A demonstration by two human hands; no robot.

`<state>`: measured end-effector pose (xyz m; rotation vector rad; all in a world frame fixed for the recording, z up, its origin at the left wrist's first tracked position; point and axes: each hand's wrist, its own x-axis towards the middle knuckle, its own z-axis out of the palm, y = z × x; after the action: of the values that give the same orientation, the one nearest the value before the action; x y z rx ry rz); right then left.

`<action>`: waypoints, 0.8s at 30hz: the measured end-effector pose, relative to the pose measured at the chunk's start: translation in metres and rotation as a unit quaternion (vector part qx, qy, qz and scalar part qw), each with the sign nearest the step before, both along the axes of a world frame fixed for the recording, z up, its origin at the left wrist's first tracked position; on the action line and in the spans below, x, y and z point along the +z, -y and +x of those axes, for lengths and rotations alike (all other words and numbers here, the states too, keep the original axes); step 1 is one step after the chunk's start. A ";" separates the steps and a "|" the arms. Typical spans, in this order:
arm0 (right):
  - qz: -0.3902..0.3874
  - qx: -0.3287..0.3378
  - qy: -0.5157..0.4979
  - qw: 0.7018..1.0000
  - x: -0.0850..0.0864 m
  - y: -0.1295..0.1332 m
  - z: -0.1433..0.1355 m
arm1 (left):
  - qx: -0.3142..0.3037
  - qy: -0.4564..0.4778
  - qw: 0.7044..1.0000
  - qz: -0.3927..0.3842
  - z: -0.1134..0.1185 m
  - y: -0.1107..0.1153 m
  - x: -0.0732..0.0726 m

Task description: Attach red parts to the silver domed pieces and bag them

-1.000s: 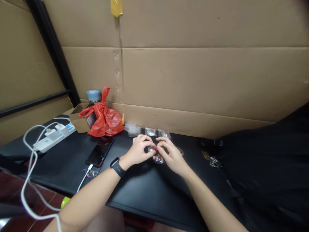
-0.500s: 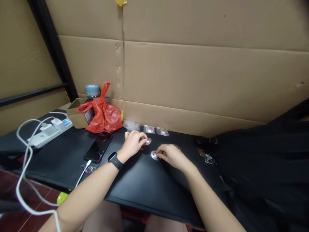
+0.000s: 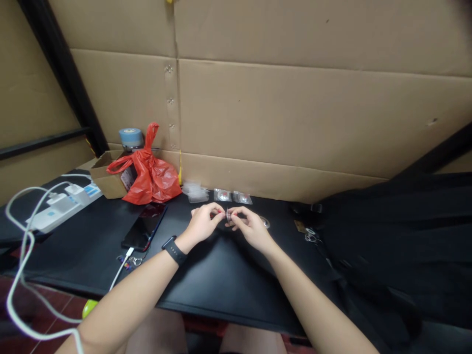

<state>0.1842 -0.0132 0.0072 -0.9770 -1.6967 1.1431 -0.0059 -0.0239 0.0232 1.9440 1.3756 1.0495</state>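
Observation:
My left hand (image 3: 203, 221) and my right hand (image 3: 253, 228) meet above the middle of the black table. Each is closed in a pinch on a small round silver disc with a red part at its centre. The discs (image 3: 227, 215) stand edge-on, face to face between my fingertips; whether they touch, I cannot tell. Another shiny disc (image 3: 265, 222) lies just right of my right hand, partly hidden by it. Two similar discs in clear wrappers (image 3: 222, 195) (image 3: 242, 197) lie behind my hands, beside some clear plastic sleeves (image 3: 196, 192).
Left of my hands lies a phone (image 3: 144, 228) with a white cable. Behind it stand a red plastic bag (image 3: 153, 177), a small cardboard box (image 3: 105, 179) and a blue-lidded jar (image 3: 131, 138). A power strip (image 3: 55, 214) is far left. Dark cloth (image 3: 398, 246) fills the right side.
My right hand has lifted its disc off the table and brought it up to the left hand's disc. Both discs have turned edge-on. The view has shifted slightly right.

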 end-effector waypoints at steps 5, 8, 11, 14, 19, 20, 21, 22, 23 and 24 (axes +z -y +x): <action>-0.062 0.020 -0.067 0.996 0.002 -0.001 0.003 | -0.027 0.044 0.998 -0.026 0.000 -0.003 -0.005; -0.073 0.032 -0.069 0.994 0.006 -0.001 0.006 | -0.030 0.034 0.999 -0.031 0.001 -0.002 -0.005; -0.079 0.038 -0.051 0.995 0.009 0.000 0.008 | -0.029 0.025 0.999 -0.032 0.002 -0.002 -0.004; -0.066 0.028 -0.028 0.997 0.009 0.001 0.007 | -0.034 0.025 0.999 -0.027 0.003 -0.002 -0.005; -0.017 0.002 0.023 1.000 0.006 0.000 0.006 | 0.007 -0.076 0.997 0.015 -0.008 -0.007 -0.005; -0.008 -0.008 0.036 0.999 0.006 -0.001 0.007 | 0.045 -0.120 0.992 0.024 -0.013 -0.009 -0.005; 0.006 -0.020 0.051 0.998 0.006 -0.002 0.008 | 0.089 -0.164 0.982 0.034 -0.019 -0.011 -0.006; 0.024 -0.032 0.068 0.997 0.007 -0.004 0.011 | 0.123 -0.205 0.970 0.044 -0.026 -0.015 -0.009; 0.046 -0.044 0.083 0.995 0.007 -0.006 0.013 | 0.143 -0.235 0.960 0.052 -0.033 -0.018 -0.012; 0.069 -0.053 0.096 0.992 0.008 -0.008 0.016 | 0.151 -0.253 0.954 0.058 -0.040 -0.022 -0.017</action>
<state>0.1999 -0.0056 0.0152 -1.1056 -1.8256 0.8734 -0.0459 -0.0022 0.0062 2.2381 1.9785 0.7995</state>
